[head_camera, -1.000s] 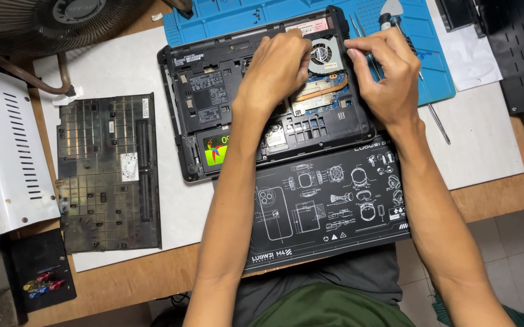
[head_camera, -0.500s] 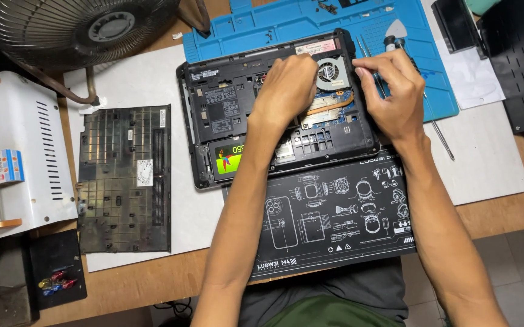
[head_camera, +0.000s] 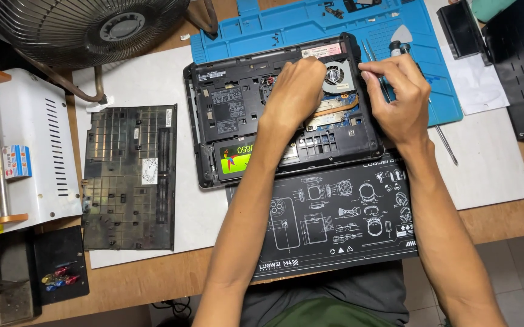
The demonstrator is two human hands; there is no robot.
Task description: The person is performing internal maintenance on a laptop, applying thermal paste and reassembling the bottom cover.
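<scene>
Wooden workbench [head_camera: 153, 284] layered with white, blue and black mats fills the frame, an opened laptop [head_camera: 238, 115] lying underside-up at upper centre. Left hand [head_camera: 295, 91] rests curled over its internals beside the cooling fan [head_camera: 336, 74], fingers bent together; what they grip cannot be told. Right hand [head_camera: 398, 100] pinches at the laptop's right edge. Removed bottom cover [head_camera: 130, 178] lies at left, below a desk fan [head_camera: 80, 24].

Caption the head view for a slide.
Both hands, left hand and right hand, work inside an opened laptop near its fan.
</scene>
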